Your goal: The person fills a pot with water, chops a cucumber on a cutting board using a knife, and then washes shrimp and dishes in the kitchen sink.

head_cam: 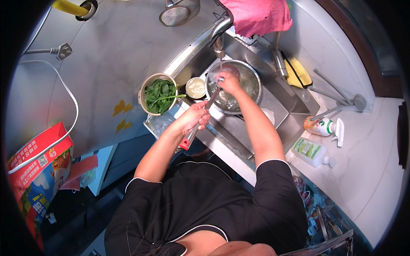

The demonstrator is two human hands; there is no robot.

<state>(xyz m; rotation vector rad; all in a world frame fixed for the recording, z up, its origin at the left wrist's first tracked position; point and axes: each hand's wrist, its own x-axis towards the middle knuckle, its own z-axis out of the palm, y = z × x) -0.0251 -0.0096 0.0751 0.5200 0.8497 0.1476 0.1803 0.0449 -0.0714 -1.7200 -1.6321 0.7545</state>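
Observation:
Gripped in my left hand (196, 117) is a long-handled metal kitchen utensil (212, 101), its red-tipped end (184, 144) pointing back toward me. The other end reaches over a round metal basin (258, 84) of water standing in the sink. My right hand (230, 82) is over the basin with its fingers closed around the utensil's far part; the head is largely hidden by the hand and the splashing water. From the faucet (219, 48) a stream runs down beside my right fingers. A reddish round shape (233, 68) shows behind them, its kind unclear.
Left of the basin stand a small bowl of whitish contents (195, 88) and a plastic basket (140, 96) of leafy greens (158, 94). A spray bottle (322, 126) and a clear bottle (309, 152) lie right of the sink (282, 105). A pink cloth (258, 16) hangs above.

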